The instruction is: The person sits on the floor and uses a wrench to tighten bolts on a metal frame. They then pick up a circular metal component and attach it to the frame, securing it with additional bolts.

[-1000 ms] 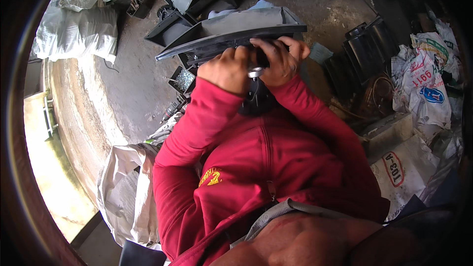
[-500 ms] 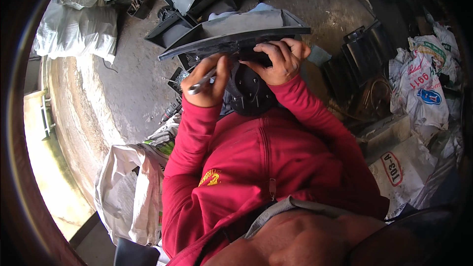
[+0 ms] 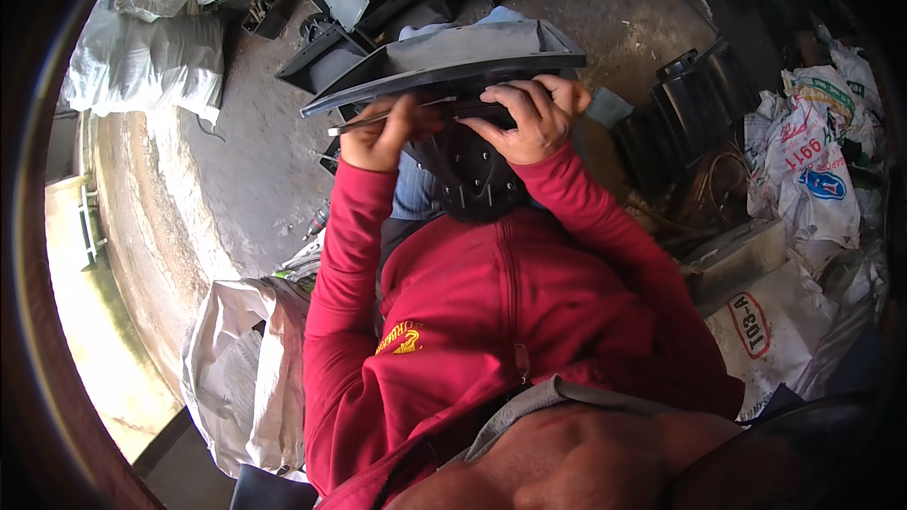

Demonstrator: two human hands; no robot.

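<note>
A person in a red jacket (image 3: 453, 293), seen from above, worked with both bare hands at a black-rimmed grey housing (image 3: 444, 74). The housing lay just beyond the hands, away from the body; its long axis ran left to right, the right end a little higher in view. The left hand (image 3: 378, 137), slightly blurred, was closed around a slim metal tool (image 3: 351, 127). That tool lay nearly level, roughly along the housing's near edge, one end jutting out to the left and the other directed toward the right hand (image 3: 537, 121), which was nearer the housing's right end. The right hand's fingers were bent and its thumb reached left under the near edge; whether it gripped anything could not be told. Below and between the hands sat a black curved piece (image 3: 480, 179) dotted with bright spots. As for writing, a yellow emblem (image 3: 406, 340) with lettering marked the jacket; at right, a crumpled white sack (image 3: 803, 151) bore red, green and blue print, and a paler bag (image 3: 784, 349) below carried red characters inside a rounded red outline.
</note>
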